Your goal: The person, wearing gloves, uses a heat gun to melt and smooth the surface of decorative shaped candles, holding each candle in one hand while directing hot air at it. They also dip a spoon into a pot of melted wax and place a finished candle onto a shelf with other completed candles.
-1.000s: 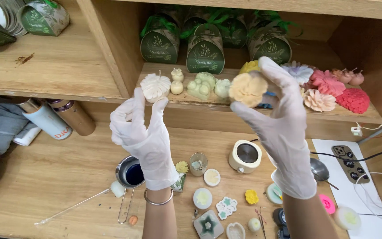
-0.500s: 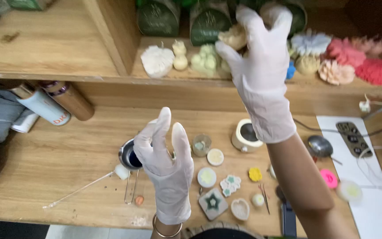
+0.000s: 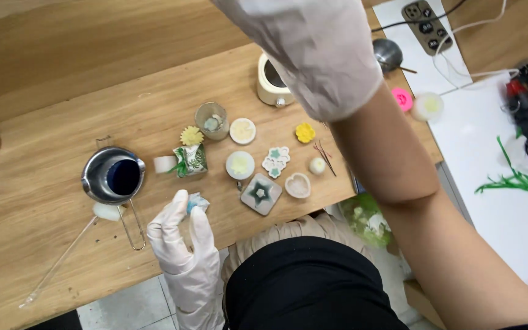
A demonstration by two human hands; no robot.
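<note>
left hand (image 3: 181, 235): small pale-blue piece (image 3: 197, 202) pinched at fingertips | steel pot (image 3: 113, 176) just beside, upper-left | right hand (image 3: 313, 52): raised, grip cannot be told

A metal cup (image 3: 113, 178) stands on the table (image 3: 44, 122), left of the glass jar (image 3: 211, 120). The star mould (image 3: 261, 193) lies nearer the table's front edge, with the heart mould (image 3: 297, 185) just to its right.
</note>
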